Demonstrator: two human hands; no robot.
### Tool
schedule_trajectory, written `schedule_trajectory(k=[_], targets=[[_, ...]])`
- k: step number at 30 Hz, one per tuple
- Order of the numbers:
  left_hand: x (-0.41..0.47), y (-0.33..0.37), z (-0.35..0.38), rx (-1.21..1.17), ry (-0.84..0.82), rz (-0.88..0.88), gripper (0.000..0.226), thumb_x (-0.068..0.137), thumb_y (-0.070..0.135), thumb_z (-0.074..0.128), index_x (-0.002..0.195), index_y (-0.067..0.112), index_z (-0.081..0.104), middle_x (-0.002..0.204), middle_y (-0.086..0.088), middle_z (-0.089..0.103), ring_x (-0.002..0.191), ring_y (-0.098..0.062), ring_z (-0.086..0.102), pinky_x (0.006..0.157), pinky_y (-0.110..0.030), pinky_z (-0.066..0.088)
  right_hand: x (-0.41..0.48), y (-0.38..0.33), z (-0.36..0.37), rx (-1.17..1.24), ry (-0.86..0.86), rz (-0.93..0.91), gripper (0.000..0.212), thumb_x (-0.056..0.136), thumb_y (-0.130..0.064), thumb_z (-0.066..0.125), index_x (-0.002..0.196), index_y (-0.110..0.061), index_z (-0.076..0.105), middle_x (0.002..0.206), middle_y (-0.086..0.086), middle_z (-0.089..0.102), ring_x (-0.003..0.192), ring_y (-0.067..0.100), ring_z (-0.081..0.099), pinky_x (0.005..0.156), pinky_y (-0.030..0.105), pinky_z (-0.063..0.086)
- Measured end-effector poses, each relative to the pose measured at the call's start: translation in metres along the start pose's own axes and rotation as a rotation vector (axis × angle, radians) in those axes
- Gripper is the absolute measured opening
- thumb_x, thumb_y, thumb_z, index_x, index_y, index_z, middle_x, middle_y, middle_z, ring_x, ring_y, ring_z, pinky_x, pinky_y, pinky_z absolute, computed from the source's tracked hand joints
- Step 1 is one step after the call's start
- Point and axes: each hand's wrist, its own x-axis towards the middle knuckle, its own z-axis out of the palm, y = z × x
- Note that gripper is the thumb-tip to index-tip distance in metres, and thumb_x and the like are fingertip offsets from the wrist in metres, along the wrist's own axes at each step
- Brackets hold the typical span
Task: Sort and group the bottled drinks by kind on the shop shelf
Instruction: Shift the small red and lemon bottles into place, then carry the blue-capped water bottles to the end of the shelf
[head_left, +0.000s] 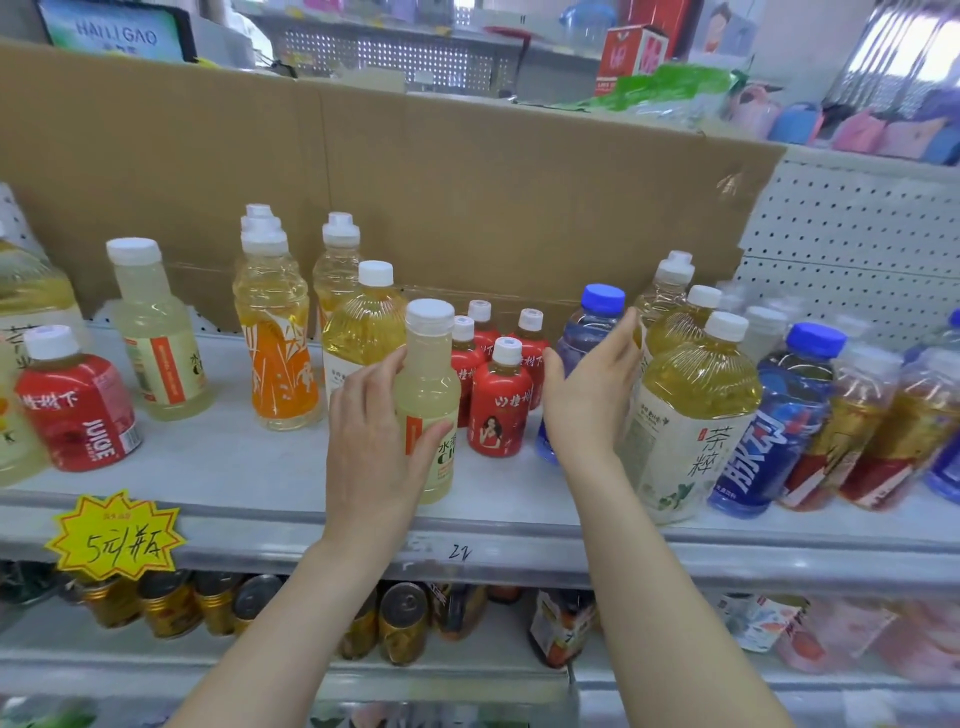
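Sorting sits partway: left hand fingers wrap a pale bottle mid-frame; right hand fingers, spread, touch the blue-capped bottle; kinds remain mixed at both frame edges.

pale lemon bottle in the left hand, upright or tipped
Upright: the pale lemon bottle stands on the shelf, white cap on top, left hand around it.

Single head-worn wide-angle cam, facing fwd and down at the grey shelf from close in front, slightly above. Shelf edge crosses mid-frame; cardboard sheet stands behind it, lower shelf of cans beneath.
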Motion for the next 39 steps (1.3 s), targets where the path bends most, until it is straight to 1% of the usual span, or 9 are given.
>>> schedule_trajectory(k=[11,15,18,22,25,27,29,32,39], targets=[[-0.023,0.022,-0.029,-0.196,-0.074,0.022,0.074,0.088,0.032,0.07,0.15,0.021,0.032,0.148,0.002,0.044,0.136,-0.014,0.038,0.113,-0.039,0.037,-0.044,-0.018,-0.049,0.2,-0.032,-0.181,0.079,0.092,-0.031,0.072,0.157,-0.023,0.027,0.146,-0.005,0.044,0.129,0.006,0.046,0.102,0.024,0.042],[-0.044,0.048,-0.029,-0.405,-0.36,0.054,0.077,0.085,0.06,0.062,0.151,0.04,0.027,0.143,0.019,0.047,0.132,0.0,0.044,0.107,-0.028,0.041,-0.065,-0.037,-0.087,0.334,-0.107,-0.184,0.07,0.091,-0.035,0.072,0.151,-0.028,0.035,0.135,-0.01,0.055,0.119,0.001,0.057,0.095,0.015,0.046],[-0.063,0.059,-0.022,-0.566,-0.569,-0.007,0.074,0.085,0.055,0.067,0.146,0.049,0.026,0.131,0.031,0.054,0.118,0.011,0.053,0.097,-0.022,0.047,-0.083,-0.033,-0.109,0.426,-0.186,-0.119,0.056,0.093,-0.029,0.072,0.137,-0.04,0.038,0.122,-0.024,0.057,0.109,-0.011,0.058,0.088,0.006,0.044],[-0.091,0.074,-0.011,-0.709,-0.721,-0.07,0.071,0.081,0.041,0.078,0.133,0.058,0.033,0.12,0.032,0.061,0.11,0.006,0.062,0.094,-0.03,0.051,-0.101,-0.007,-0.129,0.46,-0.249,-0.031,0.062,0.089,-0.04,0.072,0.141,-0.042,0.038,0.128,-0.028,0.056,0.121,-0.008,0.055,0.103,0.024,0.046],[-0.109,0.092,0.0,-0.762,-0.699,-0.118,0.07,0.083,0.033,0.079,0.132,0.053,0.034,0.12,0.033,0.061,0.109,0.007,0.062,0.094,-0.025,0.05,-0.102,0.014,-0.144,0.456,-0.348,0.0,0.072,0.083,-0.056,0.068,0.147,-0.041,0.038,0.134,-0.02,0.057,0.125,0.001,0.056,0.106,0.038,0.049],[-0.12,0.101,0.009,-0.826,-0.672,-0.18,0.071,0.081,0.04,0.08,0.135,0.048,0.035,0.12,0.03,0.063,0.11,0.004,0.064,0.093,-0.025,0.049,-0.092,0.027,-0.161,0.423,-0.384,-0.001,0.069,0.085,-0.062,0.065,0.146,-0.043,0.04,0.128,-0.018,0.059,0.115,-0.001,0.06,0.095,0.028,0.053],[-0.128,0.109,0.02,-0.876,-0.625,-0.261,0.074,0.074,0.047,0.078,0.135,0.046,0.037,0.12,0.026,0.065,0.11,0.001,0.065,0.09,-0.023,0.05,-0.067,0.049,-0.181,0.389,-0.207,-0.009,0.06,0.092,-0.052,0.066,0.145,-0.033,0.045,0.118,-0.016,0.061,0.106,-0.001,0.062,0.086,0.018,0.051],[-0.132,0.119,0.036,-0.951,-0.487,-0.401,0.064,0.072,0.025,0.076,0.128,0.037,0.047,0.107,0.021,0.072,0.098,0.003,0.069,0.076,-0.013,0.052,-0.013,0.092,-0.201,0.074,0.117,-0.089,0.061,0.093,-0.039,0.069,0.145,-0.019,0.044,0.123,-0.009,0.054,0.115,0.015,0.059,0.098,0.031,0.049],[-0.14,0.135,0.053,-0.928,-0.307,-0.471,0.058,0.076,0.015,0.077,0.125,0.031,0.05,0.1,0.022,0.072,0.095,0.004,0.068,0.075,-0.006,0.049,0.041,0.144,-0.169,-0.201,-0.074,-0.118,0.088,0.091,-0.048,0.069,0.157,-0.014,0.022,0.142,0.013,0.054,0.127,0.034,0.053,0.103,0.048,0.048]])
